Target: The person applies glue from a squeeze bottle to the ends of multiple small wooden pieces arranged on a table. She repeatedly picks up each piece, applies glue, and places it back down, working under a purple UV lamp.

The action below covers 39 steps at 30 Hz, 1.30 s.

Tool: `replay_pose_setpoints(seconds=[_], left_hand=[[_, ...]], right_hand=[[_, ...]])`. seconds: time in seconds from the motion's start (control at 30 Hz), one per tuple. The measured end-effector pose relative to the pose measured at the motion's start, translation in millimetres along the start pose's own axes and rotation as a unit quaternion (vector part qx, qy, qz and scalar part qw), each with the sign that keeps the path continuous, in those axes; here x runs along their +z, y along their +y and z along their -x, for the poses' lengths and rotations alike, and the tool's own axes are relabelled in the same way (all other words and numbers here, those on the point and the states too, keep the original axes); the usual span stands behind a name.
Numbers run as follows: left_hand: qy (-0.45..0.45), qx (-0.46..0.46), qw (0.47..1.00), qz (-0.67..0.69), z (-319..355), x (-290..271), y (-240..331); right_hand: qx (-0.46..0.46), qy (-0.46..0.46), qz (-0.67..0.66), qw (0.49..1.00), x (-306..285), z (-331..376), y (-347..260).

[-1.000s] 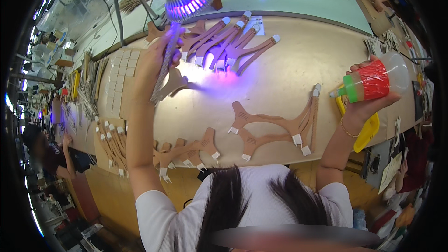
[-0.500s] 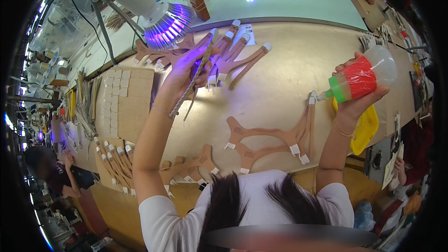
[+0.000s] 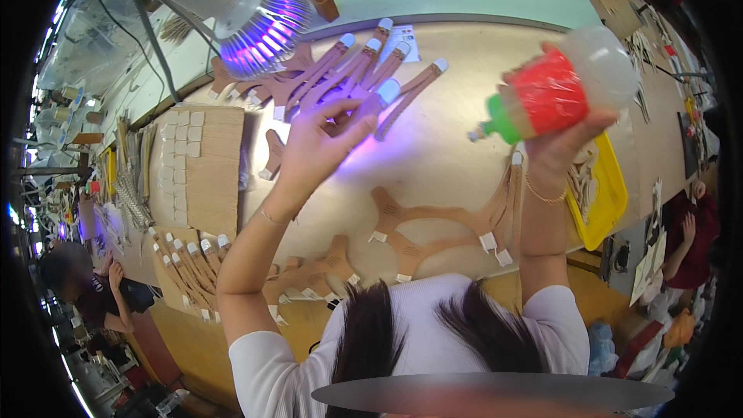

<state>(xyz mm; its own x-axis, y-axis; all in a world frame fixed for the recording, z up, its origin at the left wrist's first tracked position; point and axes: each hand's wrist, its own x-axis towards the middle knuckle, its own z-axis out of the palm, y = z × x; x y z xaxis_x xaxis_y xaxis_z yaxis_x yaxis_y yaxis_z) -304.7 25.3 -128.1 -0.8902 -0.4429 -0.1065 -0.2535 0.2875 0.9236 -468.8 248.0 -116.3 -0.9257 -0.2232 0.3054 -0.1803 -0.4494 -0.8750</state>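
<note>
My left hand (image 3: 329, 139) pinches a narrow brown strap with a white-covered tip (image 3: 388, 91), held up under purple light. Behind it a fan of tan leather-like straps (image 3: 309, 85) with white tips lies on the table. My right hand (image 3: 569, 143) is wrapped around a squeeze bottle (image 3: 549, 97) with a red sleeve and green cap. The bottle is tilted, its nozzle pointing left, apart from the strap. Nearer me lie tan branched strap pieces (image 3: 429, 213) with small white tags; one pair of upright strap ends stands beside my right wrist.
A lamp (image 3: 267, 35) with a finned head hangs at upper left. Cardboard (image 3: 217, 170) carrying pale squares lies at left, with more white-tipped straps (image 3: 186, 259) below it. A yellow basket (image 3: 615, 205) stands at right. Other people sit or stand at both sides.
The bottle has moved left and up, away from the strap ends at right. My left hand has turned; the braided-looking strip seen in it earlier no longer shows, and a white-tipped strap end does.
</note>
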Motion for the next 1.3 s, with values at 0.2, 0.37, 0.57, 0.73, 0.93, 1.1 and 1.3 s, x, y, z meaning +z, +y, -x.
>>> replay_pose_setpoints(seconds=[0.2, 0.37, 0.57, 0.73, 0.93, 1.1, 1.3], left_hand=[[0.046, 0.128, 0.971, -0.197, 18.1, 35.3, 3.8], [0.042, 0.164, 0.955, -0.245, 20.4, 37.7, 4.1], [0.028, 0.158, 0.95, -0.266, 21.1, 36.2, 2.9], [0.027, 0.165, 0.938, -0.304, 22.3, 36.9, 0.7], [0.03, 0.178, 0.931, -0.318, 26.4, 42.0, -2.3], [0.027, 0.167, 0.933, -0.319, 25.9, 41.3, -4.4], [0.029, 0.168, 0.935, -0.311, 28.1, 41.6, -2.8]], right_hand=[[-0.062, -0.119, 0.022, 0.991, 24.9, 18.9, 36.9], [-0.065, -0.235, 0.142, 0.959, 11.4, 26.5, 47.6], [-0.117, -0.264, 0.151, 0.945, 8.3, 27.4, 61.4], [-0.08, -0.296, 0.163, 0.938, 7.7, 27.4, 58.6], [-0.088, -0.233, 0.144, 0.958, 19.7, 25.8, 51.1], [-0.081, -0.208, 0.123, 0.967, 27.6, 26.8, 46.6], [-0.114, -0.206, 0.132, 0.963, 33.9, 23.5, 49.4]])
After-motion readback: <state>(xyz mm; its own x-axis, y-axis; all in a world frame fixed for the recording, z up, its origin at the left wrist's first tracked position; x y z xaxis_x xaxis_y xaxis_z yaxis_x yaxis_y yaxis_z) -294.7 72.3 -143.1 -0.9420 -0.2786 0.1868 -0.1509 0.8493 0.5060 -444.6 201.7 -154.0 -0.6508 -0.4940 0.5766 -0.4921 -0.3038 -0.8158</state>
